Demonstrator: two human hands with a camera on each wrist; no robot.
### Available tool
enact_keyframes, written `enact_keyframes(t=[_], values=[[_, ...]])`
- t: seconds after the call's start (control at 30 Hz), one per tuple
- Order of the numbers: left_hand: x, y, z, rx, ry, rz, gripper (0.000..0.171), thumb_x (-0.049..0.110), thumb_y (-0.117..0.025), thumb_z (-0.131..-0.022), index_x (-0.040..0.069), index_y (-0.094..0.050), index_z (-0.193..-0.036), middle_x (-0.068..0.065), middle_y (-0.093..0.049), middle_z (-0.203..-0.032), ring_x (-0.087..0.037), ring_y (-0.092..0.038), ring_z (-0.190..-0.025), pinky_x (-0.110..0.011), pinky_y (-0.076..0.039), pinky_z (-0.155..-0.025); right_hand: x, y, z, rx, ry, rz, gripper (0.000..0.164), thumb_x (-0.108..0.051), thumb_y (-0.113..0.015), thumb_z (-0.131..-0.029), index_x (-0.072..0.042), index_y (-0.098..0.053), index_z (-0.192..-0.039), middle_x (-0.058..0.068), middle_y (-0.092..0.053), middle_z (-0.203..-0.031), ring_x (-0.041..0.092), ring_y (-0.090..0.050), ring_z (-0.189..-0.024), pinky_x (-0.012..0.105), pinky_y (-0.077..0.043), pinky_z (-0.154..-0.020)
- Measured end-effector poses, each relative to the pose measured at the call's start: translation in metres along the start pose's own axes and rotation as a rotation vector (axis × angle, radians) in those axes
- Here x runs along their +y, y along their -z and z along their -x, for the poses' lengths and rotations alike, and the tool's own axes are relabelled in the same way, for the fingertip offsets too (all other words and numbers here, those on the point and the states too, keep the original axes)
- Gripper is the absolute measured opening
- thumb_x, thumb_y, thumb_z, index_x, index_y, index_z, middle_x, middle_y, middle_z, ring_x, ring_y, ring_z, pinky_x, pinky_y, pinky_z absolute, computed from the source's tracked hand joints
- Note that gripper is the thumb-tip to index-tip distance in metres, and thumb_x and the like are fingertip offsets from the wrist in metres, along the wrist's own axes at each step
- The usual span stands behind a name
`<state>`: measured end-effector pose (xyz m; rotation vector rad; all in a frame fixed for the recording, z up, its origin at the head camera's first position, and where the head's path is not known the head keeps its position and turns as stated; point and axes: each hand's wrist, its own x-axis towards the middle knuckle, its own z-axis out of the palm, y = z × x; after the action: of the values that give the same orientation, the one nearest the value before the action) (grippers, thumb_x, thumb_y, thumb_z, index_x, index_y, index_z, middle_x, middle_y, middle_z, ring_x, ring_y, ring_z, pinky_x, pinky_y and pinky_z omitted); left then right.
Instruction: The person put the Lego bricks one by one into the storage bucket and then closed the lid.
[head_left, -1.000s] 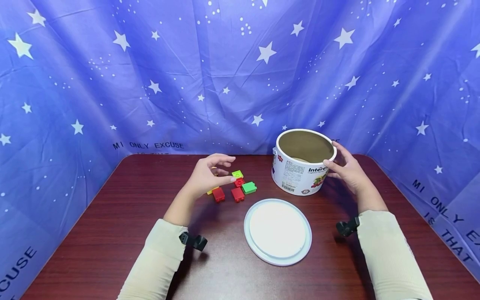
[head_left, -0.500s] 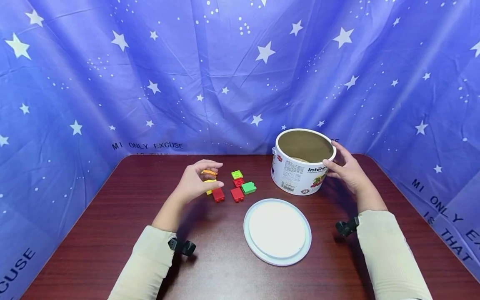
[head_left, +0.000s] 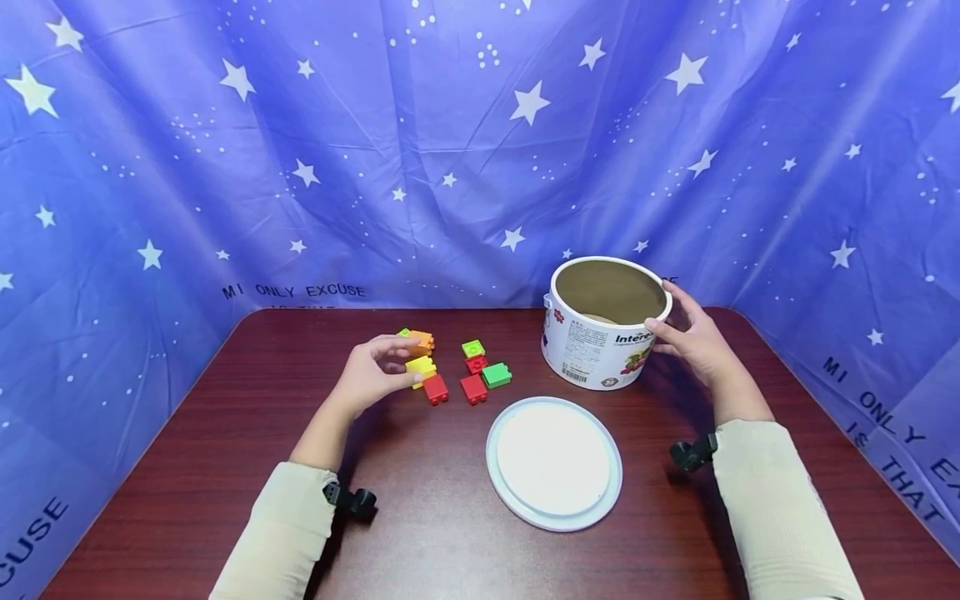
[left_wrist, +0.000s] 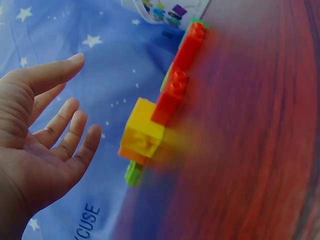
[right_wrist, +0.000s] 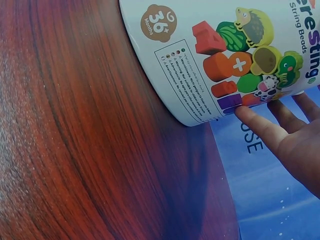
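Observation:
My left hand (head_left: 369, 379) hovers beside a small group of toy bricks, its fingers loosely bent and nothing held. Nearest to it are a yellow brick (head_left: 421, 366), an orange brick (head_left: 422, 342) and a red brick (head_left: 435, 388). In the left wrist view, a gap separates that hand (left_wrist: 50, 125) from the yellow brick (left_wrist: 143, 127). A tall white bucket (head_left: 588, 354) with printed sides stands uncovered at the back right. My right hand (head_left: 693, 337) holds its right side, thumb at the rim; the right wrist view has fingertips against the printed wall.
A round white lid (head_left: 555, 458) lies flat on the dark red table (head_left: 420, 533), in front of the bucket. Between the left group and the bucket lie a green brick (head_left: 497, 375), another red brick (head_left: 473, 388) and a lime brick (head_left: 473, 349). A starry blue curtain (head_left: 405, 150) hangs behind.
My left hand has moved left, away from the green and lime bricks, to the yellow and orange ones, uncovering more bricks. My right hand and the bucket have stayed put.

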<state>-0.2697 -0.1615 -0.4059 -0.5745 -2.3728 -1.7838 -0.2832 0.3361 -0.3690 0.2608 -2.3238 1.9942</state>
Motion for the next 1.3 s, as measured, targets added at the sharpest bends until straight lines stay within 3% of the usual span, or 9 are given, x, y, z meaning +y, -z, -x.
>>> enact_keyframes(t=[0.3,0.67,0.9,1.07,1.3], values=[[-0.016,0.007,-0.002,-0.003,0.074,0.012,0.057,-0.003,-0.084,-0.07,-0.007,-0.062,-0.123,-0.028,-0.06,-0.121,-0.04,-0.057,-0.109,-0.051,-0.049,-0.094,0.0,0.0,0.0,0.0,0.004,0.007,0.08,-0.013,-0.062,-0.095,-0.017,-0.012,-0.158,0.033,-0.018,-0.153,0.006,-0.049,-0.108,0.025,-0.056,-0.073],[-0.029,0.01,-0.011,-0.114,0.145,-0.043,0.06,0.005,-0.086,-0.072,-0.001,-0.062,-0.127,-0.019,-0.059,-0.13,-0.038,-0.054,-0.121,-0.051,-0.044,-0.1,0.0,0.0,-0.001,0.005,-0.005,0.019,0.08,-0.013,-0.062,-0.095,-0.019,-0.012,-0.158,0.031,-0.018,-0.154,0.009,-0.047,-0.111,0.029,-0.056,-0.074],[-0.037,0.008,-0.018,-0.178,0.187,-0.091,0.057,0.0,-0.082,-0.074,-0.003,-0.061,-0.127,-0.021,-0.062,-0.126,-0.037,-0.056,-0.116,-0.04,-0.051,-0.091,0.0,0.0,0.0,0.004,-0.008,0.012,0.08,-0.012,-0.062,-0.095,-0.019,-0.012,-0.158,0.03,-0.017,-0.155,0.009,-0.047,-0.111,0.03,-0.057,-0.073],[-0.042,0.007,-0.022,-0.198,0.181,-0.141,0.056,-0.006,-0.078,-0.075,-0.008,-0.058,-0.128,-0.026,-0.06,-0.125,-0.041,-0.056,-0.114,-0.043,-0.053,-0.086,0.0,0.0,-0.001,0.002,-0.006,-0.003,0.08,-0.011,-0.062,-0.095,-0.019,-0.013,-0.158,0.03,-0.016,-0.155,0.011,-0.046,-0.112,0.03,-0.057,-0.073],[-0.042,0.006,-0.021,-0.19,0.166,-0.224,0.05,0.003,-0.082,-0.077,-0.001,-0.065,-0.124,-0.019,-0.066,-0.115,-0.032,-0.062,-0.104,-0.034,-0.055,-0.076,0.001,0.0,0.0,0.001,-0.006,-0.014,0.08,-0.011,-0.062,-0.095,-0.019,-0.014,-0.158,0.03,-0.015,-0.155,0.016,-0.044,-0.116,0.03,-0.057,-0.074]])
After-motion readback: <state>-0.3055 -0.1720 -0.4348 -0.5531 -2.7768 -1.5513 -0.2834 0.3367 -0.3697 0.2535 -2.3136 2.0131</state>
